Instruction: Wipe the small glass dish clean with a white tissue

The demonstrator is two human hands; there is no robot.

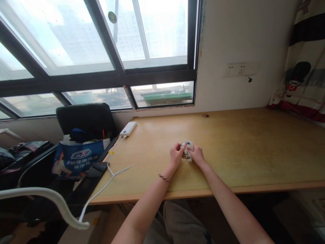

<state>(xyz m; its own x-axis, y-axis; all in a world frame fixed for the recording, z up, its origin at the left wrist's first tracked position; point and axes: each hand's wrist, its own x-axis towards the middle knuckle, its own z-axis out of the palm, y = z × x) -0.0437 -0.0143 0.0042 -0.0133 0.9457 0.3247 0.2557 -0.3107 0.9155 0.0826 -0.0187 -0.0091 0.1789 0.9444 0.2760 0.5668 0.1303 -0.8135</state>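
Over the middle of the wooden table (243,149), my two hands meet around a small item. My left hand (176,155) is closed on a small, roundish, shiny dark-and-silver object (183,147), whose kind I cannot make out. A crumpled white tissue or cloth (189,145) is pinched in my right hand (197,154) and presses against that object. Fingers and tissue hide much of the object. A braided bracelet (164,178) circles my left wrist.
A white power bank (128,129) with a white cable (111,172) lies at the table's left edge. Left of the table, a blue bag (78,158) rests on a black chair (86,118). A thick white curved tube (48,195) crosses the lower left.
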